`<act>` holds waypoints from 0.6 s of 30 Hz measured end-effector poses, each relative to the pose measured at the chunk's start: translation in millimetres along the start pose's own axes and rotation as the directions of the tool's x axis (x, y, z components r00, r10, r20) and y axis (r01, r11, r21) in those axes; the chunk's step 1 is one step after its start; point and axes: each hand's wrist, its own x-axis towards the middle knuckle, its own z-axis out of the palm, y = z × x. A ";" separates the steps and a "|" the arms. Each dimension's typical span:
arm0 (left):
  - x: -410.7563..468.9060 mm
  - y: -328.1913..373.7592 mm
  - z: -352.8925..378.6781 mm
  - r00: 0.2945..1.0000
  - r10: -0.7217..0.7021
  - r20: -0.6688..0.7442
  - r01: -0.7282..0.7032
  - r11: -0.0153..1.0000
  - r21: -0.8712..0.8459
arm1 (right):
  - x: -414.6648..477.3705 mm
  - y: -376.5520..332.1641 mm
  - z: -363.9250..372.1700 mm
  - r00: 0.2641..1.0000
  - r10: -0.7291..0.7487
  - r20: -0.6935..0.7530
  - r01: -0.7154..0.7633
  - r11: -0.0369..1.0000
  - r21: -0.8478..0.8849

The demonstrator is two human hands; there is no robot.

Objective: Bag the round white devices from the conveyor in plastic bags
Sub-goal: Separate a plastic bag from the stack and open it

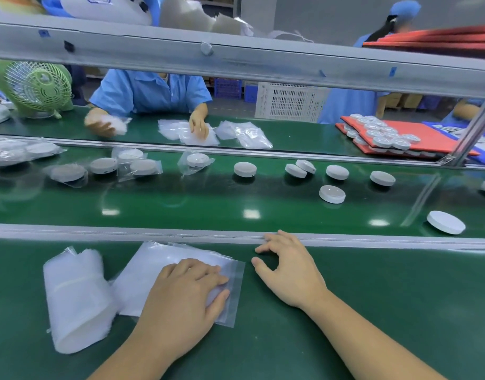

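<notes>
Closest in, the left hand [186, 292] lies flat on a stack of plastic bags [142, 272] on the tabletop [359, 311], on the near side of the metal rail [98, 231]. Its fingers are straight and press the top bag, gripping nothing. The right hand [289, 270] sits just beside the stack's sealing-strip end. It is empty, its fingers loosely bent and its fingertips touching the rail. A second bundle of bags [76, 297] lies left of the stack, also short of the rail.

Neither hand holds a device. All of them lie beyond the rail on the conveyor [181, 204]. The nearest loose device [445, 222] sits just past the rail, well off to the right of the right hand. Another [331, 193] lies farther past the rail, more nearly ahead of that hand. Being round, they have no long axis to line up with. The right hand is plainly nearer, so the reach over the rail looks like its job.
</notes>
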 end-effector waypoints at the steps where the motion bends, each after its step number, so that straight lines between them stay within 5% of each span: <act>1: 0.0 -0.2 0.0 1.000 -0.001 -0.002 0.001 1.000 -0.005 | 0.3 -0.2 -0.1 1.000 -0.001 -0.004 0.001 1.000 0.004; 18: -2.6 3.7 1.0 1.000 -0.029 0.002 0.029 0.999 -0.021 | -1.8 3.9 -1.7 1.000 0.001 -0.026 -0.001 1.000 0.008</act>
